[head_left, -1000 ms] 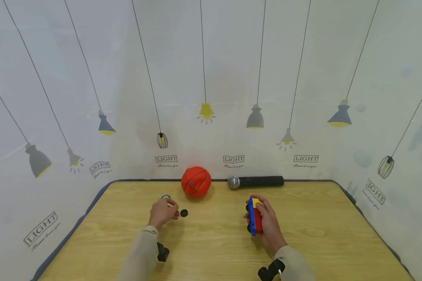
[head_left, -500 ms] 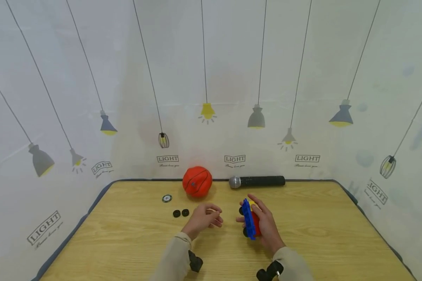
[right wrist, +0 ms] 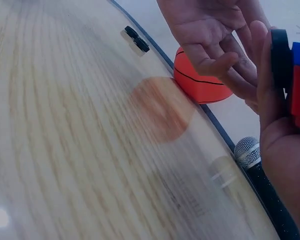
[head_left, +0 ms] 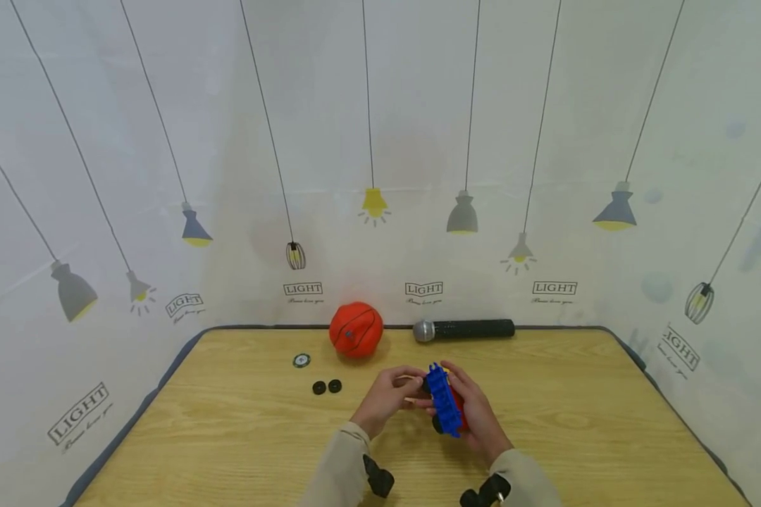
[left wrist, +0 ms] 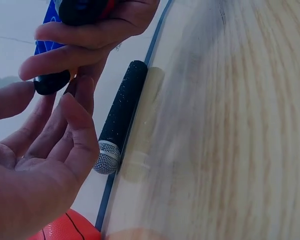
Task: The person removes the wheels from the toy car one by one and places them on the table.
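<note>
My right hand (head_left: 480, 415) grips a toy truck (head_left: 444, 405), tilted so its blue underside shows in the head view. Its body is red and yellow, with black wheels along the left side. My left hand (head_left: 385, 398) is beside the truck's far wheel (left wrist: 52, 83). In the left wrist view, the thumb tip meets that wheel's edge and the bent index finger lies just below it, with no firm pinch visible. Another wheel (right wrist: 280, 59) shows close up in the right wrist view. Two loose black wheels (head_left: 327, 386) lie on the table to the left.
A round chip with a pale centre (head_left: 301, 360) lies behind the loose wheels. At the table's back edge are a red ball (head_left: 356, 329) and a black microphone (head_left: 472, 329) with a silver head. A patterned curtain (head_left: 380, 127) surrounds the wooden table (head_left: 241, 436).
My left hand has moved right, from the loose wheels to the truck. The right hand has kept its grip and turned the truck's underside more toward the head camera.
</note>
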### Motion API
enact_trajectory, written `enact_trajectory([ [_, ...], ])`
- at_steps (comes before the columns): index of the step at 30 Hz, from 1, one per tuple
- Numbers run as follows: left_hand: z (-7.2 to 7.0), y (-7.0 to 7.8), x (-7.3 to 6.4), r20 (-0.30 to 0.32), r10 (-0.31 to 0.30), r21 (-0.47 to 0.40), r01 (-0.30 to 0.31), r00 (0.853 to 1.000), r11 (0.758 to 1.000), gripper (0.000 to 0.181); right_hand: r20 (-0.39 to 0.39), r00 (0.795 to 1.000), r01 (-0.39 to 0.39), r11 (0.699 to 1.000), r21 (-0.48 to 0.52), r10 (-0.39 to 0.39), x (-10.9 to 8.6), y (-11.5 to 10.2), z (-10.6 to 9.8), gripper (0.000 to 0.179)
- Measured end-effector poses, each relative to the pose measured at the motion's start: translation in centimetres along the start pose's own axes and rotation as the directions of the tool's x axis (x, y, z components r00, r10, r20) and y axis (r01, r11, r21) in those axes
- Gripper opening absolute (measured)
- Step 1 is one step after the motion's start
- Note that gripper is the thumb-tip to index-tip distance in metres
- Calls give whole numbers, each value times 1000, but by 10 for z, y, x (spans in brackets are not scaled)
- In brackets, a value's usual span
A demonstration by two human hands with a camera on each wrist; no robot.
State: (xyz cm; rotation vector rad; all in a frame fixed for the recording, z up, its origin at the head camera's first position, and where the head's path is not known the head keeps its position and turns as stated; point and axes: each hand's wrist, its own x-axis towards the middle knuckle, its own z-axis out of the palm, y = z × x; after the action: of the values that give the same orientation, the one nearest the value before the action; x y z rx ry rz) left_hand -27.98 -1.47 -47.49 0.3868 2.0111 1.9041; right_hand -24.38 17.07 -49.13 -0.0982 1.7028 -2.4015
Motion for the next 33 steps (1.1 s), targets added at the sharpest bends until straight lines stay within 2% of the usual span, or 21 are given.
enact_trajectory([
  [5, -1, -1, -1, 22, 8, -66, -7, 1000, 998, 29, -1, 1000, -13, 1000, 24, 13, 2, 2, 2, 51],
  [10, -2, -1, 0, 31, 7, -89, -4, 999, 996, 31, 33, 999, -8, 999, 34, 6, 1, 3, 1, 52],
  [17, -3, 1, -1, -27, 21, -96, -23, 999, 995, 34, 73, 997, -23, 1000, 4, 23, 0, 1, -2, 54],
  [23, -2, -1, 2, -59, 50, -62, -54, 997, 997, 35, 67, 998, -13, 997, -79, 18, -4, -1, 1, 54],
  [28, -3, 0, 3, -64, 75, -36, -78, 995, 996, 30, 56, 998, -9, 994, -106, 15, -5, -2, 4, 51],
  [33, -4, 1, 2, -63, 76, -18, -77, 995, 997, 25, 41, 999, -25, 992, -122, 30, -4, -1, 5, 51],
])
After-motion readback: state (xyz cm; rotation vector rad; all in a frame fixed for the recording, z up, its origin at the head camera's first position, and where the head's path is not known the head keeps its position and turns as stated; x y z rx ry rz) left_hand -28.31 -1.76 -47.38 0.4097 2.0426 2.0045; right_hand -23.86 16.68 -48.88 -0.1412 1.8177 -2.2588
